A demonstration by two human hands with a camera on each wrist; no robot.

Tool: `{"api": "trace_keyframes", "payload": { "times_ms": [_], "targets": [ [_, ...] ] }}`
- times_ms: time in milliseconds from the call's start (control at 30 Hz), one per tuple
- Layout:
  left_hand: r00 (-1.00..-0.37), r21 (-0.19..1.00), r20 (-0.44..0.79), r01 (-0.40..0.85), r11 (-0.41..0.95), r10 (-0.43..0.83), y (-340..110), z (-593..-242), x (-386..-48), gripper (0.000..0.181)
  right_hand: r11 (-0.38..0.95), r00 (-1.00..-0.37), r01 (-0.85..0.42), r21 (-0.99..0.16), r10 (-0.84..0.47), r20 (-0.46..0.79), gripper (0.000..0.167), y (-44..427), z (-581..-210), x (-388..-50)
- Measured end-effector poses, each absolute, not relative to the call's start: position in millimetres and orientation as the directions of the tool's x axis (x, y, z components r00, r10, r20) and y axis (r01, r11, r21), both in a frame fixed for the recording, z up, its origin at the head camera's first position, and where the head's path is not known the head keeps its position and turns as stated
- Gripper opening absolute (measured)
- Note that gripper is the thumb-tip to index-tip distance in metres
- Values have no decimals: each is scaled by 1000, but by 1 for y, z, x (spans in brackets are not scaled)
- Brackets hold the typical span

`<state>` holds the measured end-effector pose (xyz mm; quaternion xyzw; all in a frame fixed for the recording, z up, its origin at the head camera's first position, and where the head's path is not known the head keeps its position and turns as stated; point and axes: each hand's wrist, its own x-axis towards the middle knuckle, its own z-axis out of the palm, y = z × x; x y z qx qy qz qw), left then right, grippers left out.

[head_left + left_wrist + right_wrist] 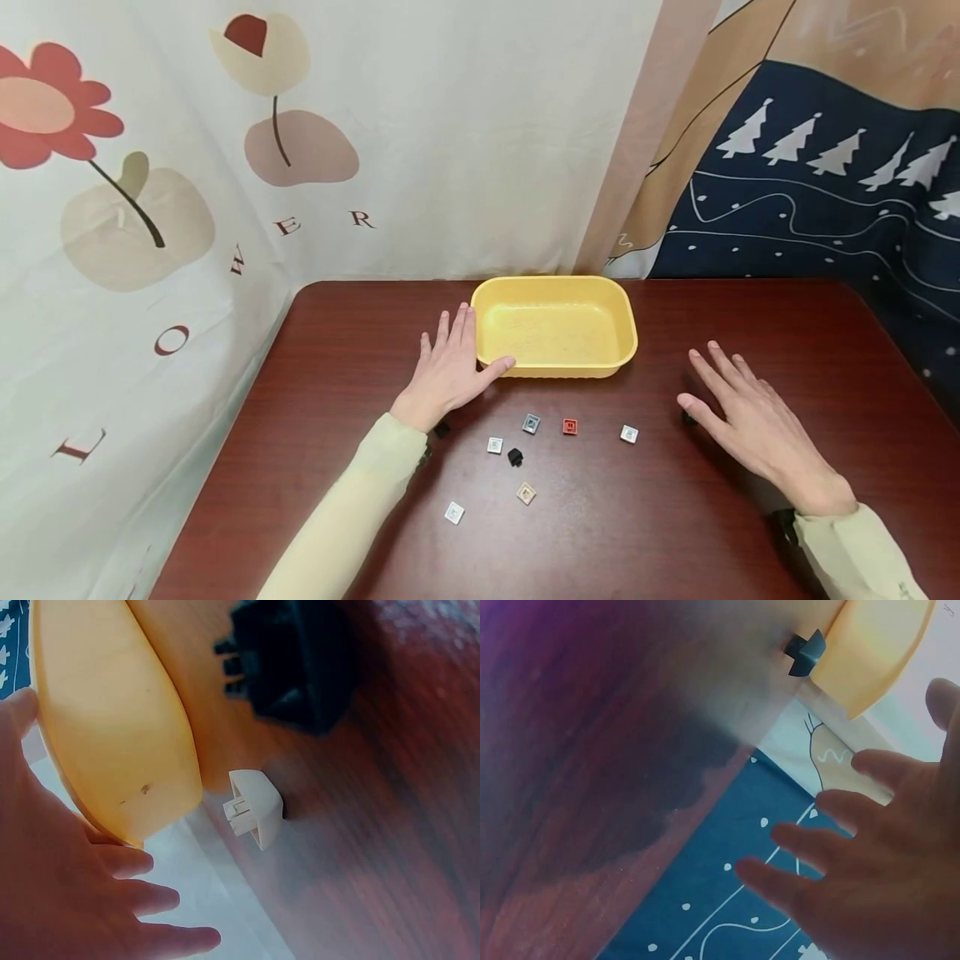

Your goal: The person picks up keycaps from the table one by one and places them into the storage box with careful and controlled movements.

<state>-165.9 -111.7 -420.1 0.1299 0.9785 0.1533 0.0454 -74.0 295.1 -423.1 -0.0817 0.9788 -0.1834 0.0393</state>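
A yellow plastic tub (555, 371) stands at the back of the table. My left hand (448, 367) lies against its left side, fingers straight, with the thumb over the near left corner of the rim. In the left wrist view, a white keycap (259, 802) and a blurred black keycap (315, 667) are close by, undersides showing. My right hand (757, 425) is held over the table on the right, fingers spread and nothing in it. A dark keycap (688, 418), partly hidden, is by its thumb; the right wrist view shows a dark keycap (806, 654) near the tub.
Several loose keycaps lie in front of the tub, among them a red one (570, 427), a blue-grey one (531, 423), a black one (515, 457) and a cream one (527, 493). Behind the dark red wooden table (360, 333) hang printed curtains (450, 150).
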Motion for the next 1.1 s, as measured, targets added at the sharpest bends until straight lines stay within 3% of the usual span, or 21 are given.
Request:
{"api": "trace_keyframes", "payload": {
  "times_ms": [300, 733, 1100],
  "targets": [
    [-961, 299, -53, 244, 923, 271, -113, -421, -166, 111, 926, -973, -192, -326, -222, -58, 80, 288, -421, -74],
    [-960, 303, -45, 251, 919, 277, -113, -421, -168, 111, 876, -912, -409, -254, -400, 90, 37, 282, -433, -71],
    [-955, 302, -66, 257, 918, 289, -113, -419, -167, 115, 844, -880, -473, -254, -439, 182, 24, 284, -436, -73]
  ]
}}
